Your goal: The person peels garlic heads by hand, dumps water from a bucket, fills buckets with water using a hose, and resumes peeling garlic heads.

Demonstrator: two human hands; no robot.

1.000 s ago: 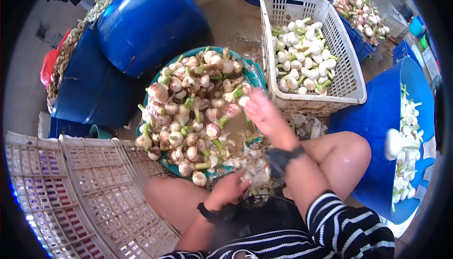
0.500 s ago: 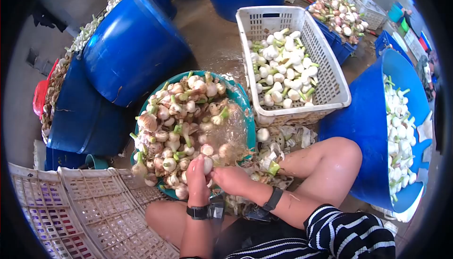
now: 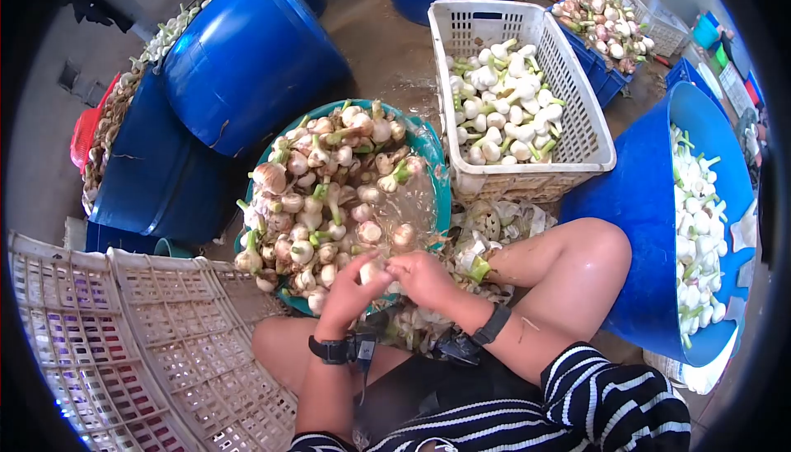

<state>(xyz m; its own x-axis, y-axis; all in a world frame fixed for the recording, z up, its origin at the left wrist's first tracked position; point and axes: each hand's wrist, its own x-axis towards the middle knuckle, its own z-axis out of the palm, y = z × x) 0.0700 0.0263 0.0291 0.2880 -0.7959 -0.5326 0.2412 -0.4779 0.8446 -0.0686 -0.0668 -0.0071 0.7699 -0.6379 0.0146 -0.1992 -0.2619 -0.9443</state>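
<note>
Just above the near rim of a round teal tub (image 3: 439, 196), my left hand (image 3: 350, 297) is closed round a pale garlic bulb (image 3: 375, 273). My right hand (image 3: 424, 281) meets it from the right, its fingers pinched together at the bulb's side; what lies between those fingertips is too small to make out. Inside the tub, unpeeled garlic bulbs (image 3: 317, 180) with brownish skins and green stem stubs are heaped on the left, and murky water (image 3: 412, 209) shows on the right.
A white plastic crate (image 3: 540, 170) of clean garlic stands beyond the tub. On the right a tilted blue barrel (image 3: 614, 213) holds more white bulbs. Shed skins (image 3: 486, 238) lie beside my leg. Blue barrels (image 3: 255, 56) and a pale slatted crate (image 3: 156, 328) stand on the left.
The splashing water in the tub has calmed. My hands have opened out a little around the bulb, and more of it shows between them. The view has shifted slightly.
</note>
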